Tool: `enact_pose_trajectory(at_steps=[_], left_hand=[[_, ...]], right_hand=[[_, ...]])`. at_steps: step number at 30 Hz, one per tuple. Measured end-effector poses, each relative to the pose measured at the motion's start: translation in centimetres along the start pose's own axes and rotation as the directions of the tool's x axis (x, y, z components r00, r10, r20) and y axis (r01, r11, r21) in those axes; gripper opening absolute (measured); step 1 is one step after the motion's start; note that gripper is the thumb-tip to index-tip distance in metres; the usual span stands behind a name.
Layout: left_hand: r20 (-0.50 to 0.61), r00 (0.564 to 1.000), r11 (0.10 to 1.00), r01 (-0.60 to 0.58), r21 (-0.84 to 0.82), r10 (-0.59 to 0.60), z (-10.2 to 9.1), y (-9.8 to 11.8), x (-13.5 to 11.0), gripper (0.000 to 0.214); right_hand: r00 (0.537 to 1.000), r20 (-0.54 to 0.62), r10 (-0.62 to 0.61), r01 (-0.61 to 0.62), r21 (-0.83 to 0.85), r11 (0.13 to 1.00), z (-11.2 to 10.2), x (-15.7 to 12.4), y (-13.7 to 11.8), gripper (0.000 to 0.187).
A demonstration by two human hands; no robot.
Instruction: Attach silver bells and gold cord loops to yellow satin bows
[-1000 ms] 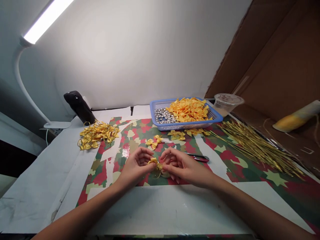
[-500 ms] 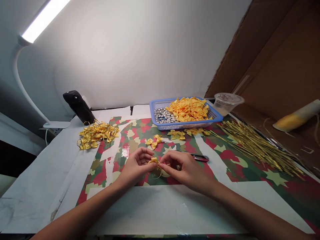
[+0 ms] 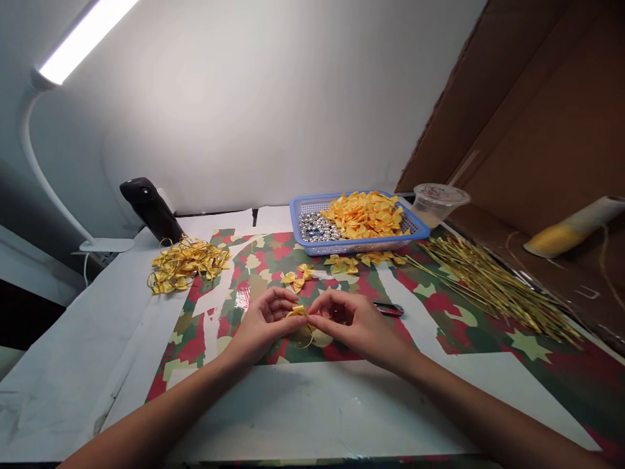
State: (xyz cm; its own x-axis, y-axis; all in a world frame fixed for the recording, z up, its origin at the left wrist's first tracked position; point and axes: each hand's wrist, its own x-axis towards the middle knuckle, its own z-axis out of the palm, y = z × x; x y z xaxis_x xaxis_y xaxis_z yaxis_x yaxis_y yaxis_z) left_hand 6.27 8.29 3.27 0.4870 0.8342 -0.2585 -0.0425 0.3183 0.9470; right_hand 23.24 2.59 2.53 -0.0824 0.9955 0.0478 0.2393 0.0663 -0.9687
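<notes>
Right hand (image 3: 354, 322) has moved closer to the left hand (image 3: 266, 322); both pinch a small yellow satin bow (image 3: 296, 312) trailing a gold wire loop (image 3: 308, 339), in front of the blue plastic basket (image 3: 359, 244).

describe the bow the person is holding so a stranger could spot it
On the camouflage mat, the left hand and right hand meet. Pinched between them is a yellow ribbon bow with a gold loop dangling below, unlike the loose bows nearby.

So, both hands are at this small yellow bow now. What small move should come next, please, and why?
Probably the right hand should pull the gold loop snug while the left hand pinches the yellow satin bow, since the loop hangs open below the bow.
</notes>
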Motion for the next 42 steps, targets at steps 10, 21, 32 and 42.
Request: enact_pose_trajectory(at_steps=[10, 21, 32, 42], left_hand=[[-0.001, 1.000, 1.000, -0.005, 0.027, 0.005, -0.1, 0.1, 0.0, 0.041], [-0.003, 0.998, 0.994, -0.057, 0.091, 0.057, 0.0, 0.3, -0.1, 0.032], [0.001, 0.995, 0.982, -0.098, 0.161, 0.099, 0.3, 0.3, -0.3, 0.024], [0.037, 0.994, 0.978, -0.106, 0.178, 0.101, -0.1, -0.1, -0.4, 0.024]], right_hand=[[0.994, 0.066, -0.086, 0.095, -0.142, 0.985, -1.3, 0.0, -0.6, 0.017], [0.932, 0.136, -0.335, 0.360, -0.261, 0.896, -2.1, -0.5, -0.7, 0.015], [0.899, 0.159, -0.408, 0.438, -0.299, 0.848, -1.6, -0.6, -0.8, 0.016], [0.889, 0.140, -0.437, 0.459, -0.304, 0.835, -1.6, -0.7, -0.6, 0.016]])
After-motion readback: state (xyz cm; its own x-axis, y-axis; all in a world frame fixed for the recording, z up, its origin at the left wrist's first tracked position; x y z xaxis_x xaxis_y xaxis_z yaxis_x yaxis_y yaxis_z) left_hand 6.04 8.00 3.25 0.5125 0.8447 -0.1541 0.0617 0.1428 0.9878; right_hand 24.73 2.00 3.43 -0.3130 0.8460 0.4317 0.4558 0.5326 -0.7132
